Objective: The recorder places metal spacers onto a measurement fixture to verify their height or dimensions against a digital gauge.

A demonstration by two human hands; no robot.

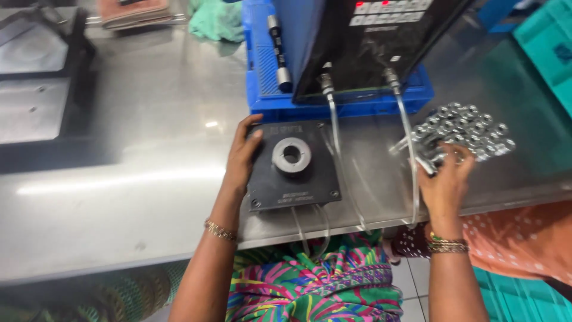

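Left hand (pixel 241 158): laid flat vs. the left edge of the black fixture plate (pixel 293 168), fingers extended, thumb on the top face near the corner. Nothing pinched; the contact looks like bracing, prob. to stop the plate sliding on the smooth steel table (pixel 137 173).

Plate sits at the table's front edge, directly in front of the operator. Grey ring (pixel 291 155) at plate centre, bore facing up, empty.

Right hand (pixel 445 182): fingers curled into the near edge of the pile of small metal nuts (pixel 468 131), w/ one or more parts between the fingertips; exact count can't be told. Pile lies within right-hand reach, well apart from the plate.

Clear tubes (pixel 407 143) run from the black control box (pixel 369 42) in the blue tray (pixel 262 89), down past the plate, over the table edge.
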